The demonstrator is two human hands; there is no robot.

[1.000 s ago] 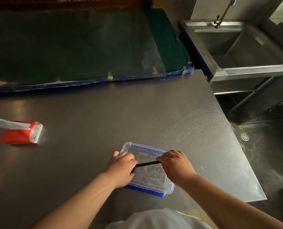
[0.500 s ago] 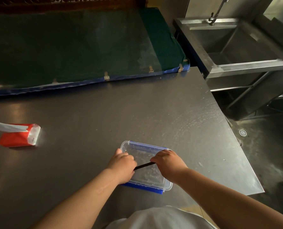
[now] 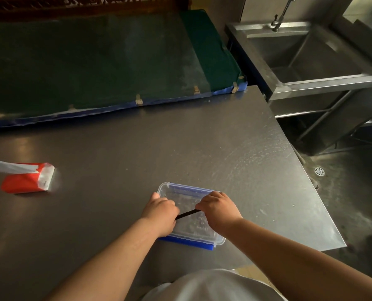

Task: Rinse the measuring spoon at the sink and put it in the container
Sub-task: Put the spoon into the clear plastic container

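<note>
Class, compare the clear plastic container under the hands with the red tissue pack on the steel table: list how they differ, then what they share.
The container is clear with blue trim; the tissue pack is opaque red, with a white sheet sticking out. The container lies near the table's front edge under the left hand and right hand; the tissue pack lies far left, untouched. A thin black handle crosses above the container, none over the pack. Both rest on the steel table.

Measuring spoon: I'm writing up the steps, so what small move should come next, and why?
Probably lift the spoon clear of the container and turn toward the sink. Both the left hand and the right hand hold its thin black handle over the container, far from the tap.
</note>
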